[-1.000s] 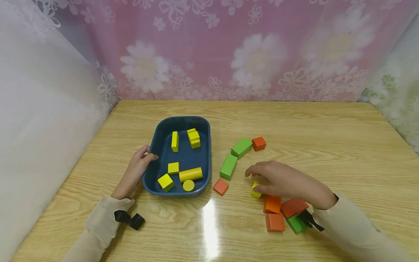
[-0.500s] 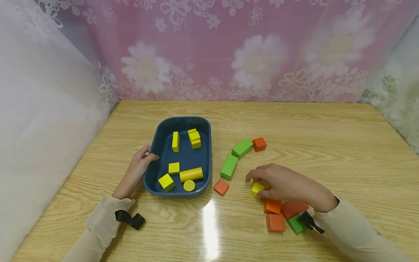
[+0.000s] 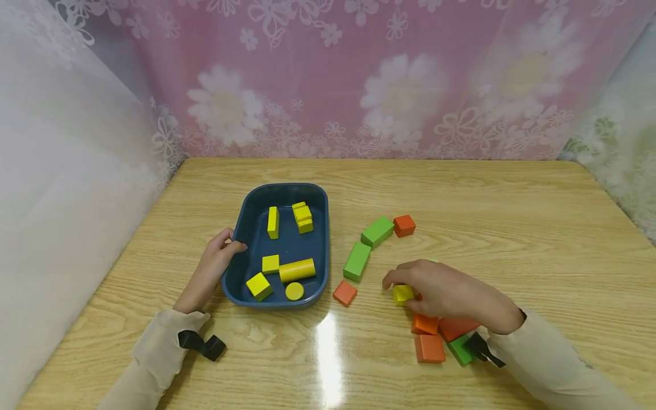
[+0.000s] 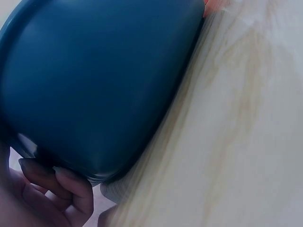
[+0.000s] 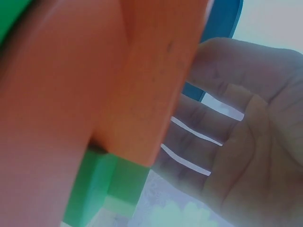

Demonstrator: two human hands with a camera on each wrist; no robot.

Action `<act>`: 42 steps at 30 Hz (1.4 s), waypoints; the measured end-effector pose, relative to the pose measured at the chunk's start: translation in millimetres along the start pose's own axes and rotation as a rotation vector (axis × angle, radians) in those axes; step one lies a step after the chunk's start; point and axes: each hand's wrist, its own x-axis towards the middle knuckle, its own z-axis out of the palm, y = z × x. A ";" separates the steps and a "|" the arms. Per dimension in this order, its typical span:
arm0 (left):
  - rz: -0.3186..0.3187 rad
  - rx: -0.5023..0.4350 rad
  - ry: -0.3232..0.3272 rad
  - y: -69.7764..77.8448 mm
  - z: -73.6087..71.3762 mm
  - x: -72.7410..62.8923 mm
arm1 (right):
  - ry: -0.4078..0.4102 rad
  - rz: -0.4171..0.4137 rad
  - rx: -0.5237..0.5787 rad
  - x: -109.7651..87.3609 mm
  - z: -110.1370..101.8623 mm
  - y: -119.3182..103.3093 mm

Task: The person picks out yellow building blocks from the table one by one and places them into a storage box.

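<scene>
My left hand (image 3: pixel 209 270) grips the left rim of a dark blue plastic tray (image 3: pixel 293 247), thumb over the edge and fingers outside. In the left wrist view, curled fingers (image 4: pixel 71 191) touch the outer wall of the tray (image 4: pixel 99 85). Inside lie several yellow toy blocks, including a cylinder (image 3: pixel 297 270), a disc (image 3: pixel 294 291) and a cube (image 3: pixel 259 286). To the right, my right hand (image 3: pixel 451 291) pinches a small yellow block (image 3: pixel 402 295) at table level; its far side is hidden. The right wrist view shows the palm (image 5: pixel 265 156) behind an orange block (image 5: pixel 147 90).
Between tray and right hand lie green blocks (image 3: pixel 357 261) and a flat red-orange block (image 3: pixel 345 293). A red cube (image 3: pixel 404 225) sits farther back. Under the right wrist are an orange block (image 3: pixel 425 324), a red-orange one (image 3: pixel 430 348) and a green one (image 3: pixel 461 350).
The small yellow block has turned at my right thumb and fingers, which have shifted slightly nearer. My left hand and the tray stay put.
</scene>
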 end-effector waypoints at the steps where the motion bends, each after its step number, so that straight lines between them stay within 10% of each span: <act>1: -0.002 0.001 0.000 -0.2 0.0 0.1 | 0.000 0.000 -0.001 0.0 0.1 -0.1; 42: 0.012 -0.007 -0.003 -0.8 0.7 0.2 | 0.193 -0.150 -0.161 17.4 -15.7 -6.6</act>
